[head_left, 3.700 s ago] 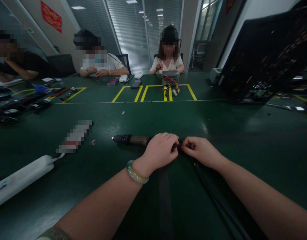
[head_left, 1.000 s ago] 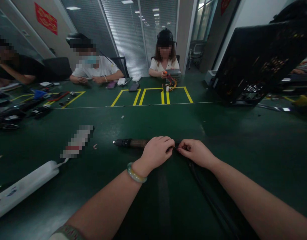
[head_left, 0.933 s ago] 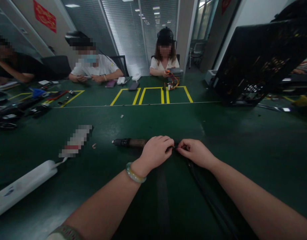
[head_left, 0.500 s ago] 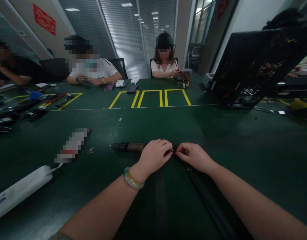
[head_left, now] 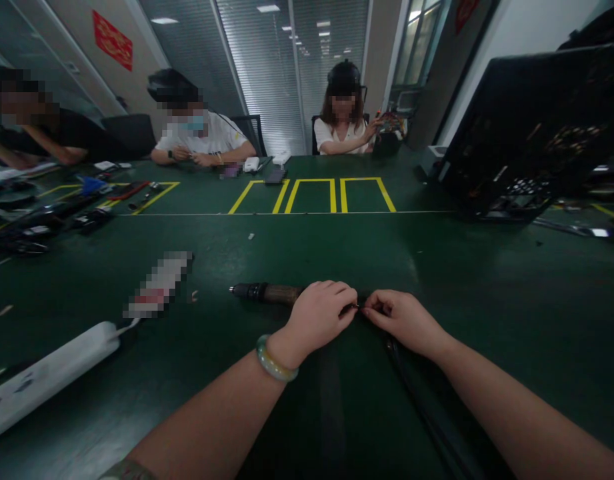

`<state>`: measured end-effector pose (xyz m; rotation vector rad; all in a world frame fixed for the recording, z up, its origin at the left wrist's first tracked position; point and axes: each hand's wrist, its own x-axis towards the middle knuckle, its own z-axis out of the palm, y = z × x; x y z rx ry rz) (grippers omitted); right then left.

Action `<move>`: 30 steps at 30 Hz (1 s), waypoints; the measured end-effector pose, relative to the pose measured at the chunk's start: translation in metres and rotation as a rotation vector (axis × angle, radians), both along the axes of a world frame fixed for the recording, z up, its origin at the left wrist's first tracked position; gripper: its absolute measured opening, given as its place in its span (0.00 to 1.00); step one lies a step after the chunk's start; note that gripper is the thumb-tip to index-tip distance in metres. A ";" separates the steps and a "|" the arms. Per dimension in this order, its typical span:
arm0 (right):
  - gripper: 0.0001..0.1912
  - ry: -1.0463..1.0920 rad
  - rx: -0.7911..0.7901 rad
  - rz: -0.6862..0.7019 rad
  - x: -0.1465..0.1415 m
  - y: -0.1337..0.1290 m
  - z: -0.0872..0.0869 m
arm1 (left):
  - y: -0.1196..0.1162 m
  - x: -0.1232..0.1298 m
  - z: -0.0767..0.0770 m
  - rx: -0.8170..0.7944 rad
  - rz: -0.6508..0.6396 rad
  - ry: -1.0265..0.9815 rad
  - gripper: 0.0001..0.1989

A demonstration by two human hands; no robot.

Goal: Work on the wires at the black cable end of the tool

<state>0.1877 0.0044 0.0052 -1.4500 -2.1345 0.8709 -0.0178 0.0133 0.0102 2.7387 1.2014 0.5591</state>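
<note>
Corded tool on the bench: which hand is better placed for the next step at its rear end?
Probably the right hand: its fingertips are at the thin metal bit by the rear end of the corded tool. The left hand lies over the tool's barrel, seemingly steadying it.

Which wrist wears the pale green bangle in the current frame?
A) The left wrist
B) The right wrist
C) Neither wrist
A: the pale green bangle circles the wrist behind the left hand, while the wrist behind the right hand is bare.
</note>
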 end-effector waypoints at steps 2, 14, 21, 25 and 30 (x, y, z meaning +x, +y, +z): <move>0.07 0.001 0.002 0.003 0.000 0.000 0.000 | 0.000 0.000 0.000 -0.006 0.000 0.001 0.03; 0.08 -0.026 -0.025 0.019 0.002 0.000 0.000 | -0.002 0.000 0.003 -0.017 0.011 0.015 0.04; 0.08 -0.038 -0.015 0.016 0.002 0.001 -0.003 | -0.002 0.000 0.002 -0.001 0.010 0.019 0.04; 0.08 -0.044 -0.011 0.022 0.002 0.001 -0.005 | -0.001 -0.001 0.000 0.015 0.000 0.021 0.04; 0.08 -0.039 0.005 0.018 0.002 0.002 -0.008 | -0.001 -0.001 -0.001 0.020 -0.023 0.036 0.05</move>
